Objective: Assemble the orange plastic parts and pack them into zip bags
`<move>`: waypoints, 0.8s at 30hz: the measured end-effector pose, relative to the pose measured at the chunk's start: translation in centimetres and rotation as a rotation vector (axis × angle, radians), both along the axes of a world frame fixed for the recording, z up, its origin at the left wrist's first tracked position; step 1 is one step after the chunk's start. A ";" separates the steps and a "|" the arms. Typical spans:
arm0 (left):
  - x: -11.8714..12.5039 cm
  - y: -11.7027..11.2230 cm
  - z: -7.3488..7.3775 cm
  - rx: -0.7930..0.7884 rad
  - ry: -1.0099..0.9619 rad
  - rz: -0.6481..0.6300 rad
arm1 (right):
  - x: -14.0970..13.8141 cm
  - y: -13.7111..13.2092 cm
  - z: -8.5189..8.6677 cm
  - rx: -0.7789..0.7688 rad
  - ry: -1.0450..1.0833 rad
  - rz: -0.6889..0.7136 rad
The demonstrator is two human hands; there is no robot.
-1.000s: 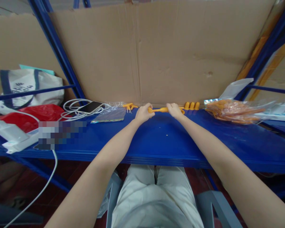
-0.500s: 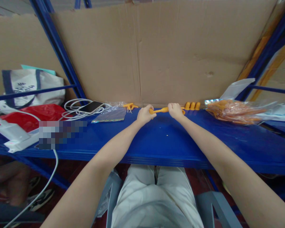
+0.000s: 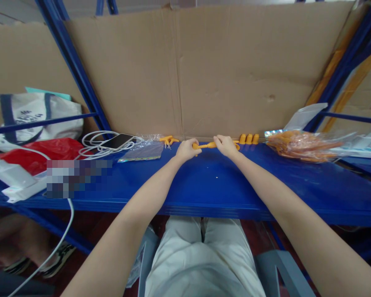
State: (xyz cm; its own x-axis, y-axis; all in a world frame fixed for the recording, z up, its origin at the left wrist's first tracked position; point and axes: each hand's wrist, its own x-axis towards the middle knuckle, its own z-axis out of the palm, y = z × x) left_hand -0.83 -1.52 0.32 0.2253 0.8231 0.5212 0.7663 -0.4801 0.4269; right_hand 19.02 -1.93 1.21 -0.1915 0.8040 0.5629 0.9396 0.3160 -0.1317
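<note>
Both my hands grip one orange plastic rod (image 3: 205, 145) at the back of the blue shelf (image 3: 204, 181), close to the cardboard wall. My left hand (image 3: 187, 149) is closed round its left end. My right hand (image 3: 225, 145) is closed round its right end, where an orange ring shows just past the fingers. Three short orange caps (image 3: 249, 138) stand in a row right of my right hand. A small orange forked piece (image 3: 168, 140) lies left of my left hand.
A clear bag of orange parts (image 3: 303, 145) lies at the right. A phone (image 3: 117, 141) on coiled white cable, a flat plastic bag (image 3: 144, 150), a red bag (image 3: 40, 152), a white charger (image 3: 14, 177) and a tote bag (image 3: 34, 111) sit at the left. Another person's foot shows under the shelf, lower left.
My hands and the rod have barely shifted, drifting slightly left. The other person's foot under the shelf has moved.
</note>
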 end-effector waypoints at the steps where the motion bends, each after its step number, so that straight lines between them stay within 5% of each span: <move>1: -0.1 0.2 -0.1 -0.017 -0.014 -0.017 | 0.3 -0.1 -0.1 0.033 -0.067 0.034; 5: -0.3 0.4 -0.2 -0.074 -0.063 -0.056 | 0.9 -0.2 -0.1 0.095 -0.431 0.186; 9: -0.3 0.3 -0.1 -0.097 -0.104 -0.062 | -0.1 -0.7 0.5 0.079 -0.626 0.115; 14: -0.2 0.2 0.1 -0.089 -0.090 -0.075 | -2.1 -1.6 1.1 -0.011 -0.644 -0.043; 24: 0.0 -0.3 0.3 0.090 0.118 -0.055 | -2.0 -1.8 1.4 -0.181 -0.580 -0.067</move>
State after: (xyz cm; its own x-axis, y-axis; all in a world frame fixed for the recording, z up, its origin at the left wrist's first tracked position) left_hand -0.86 -1.82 0.58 0.3332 0.7591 0.5593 0.7798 -0.5553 0.2890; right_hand 17.02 -3.70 2.64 -0.3712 0.8982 0.2356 0.8915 0.2738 0.3610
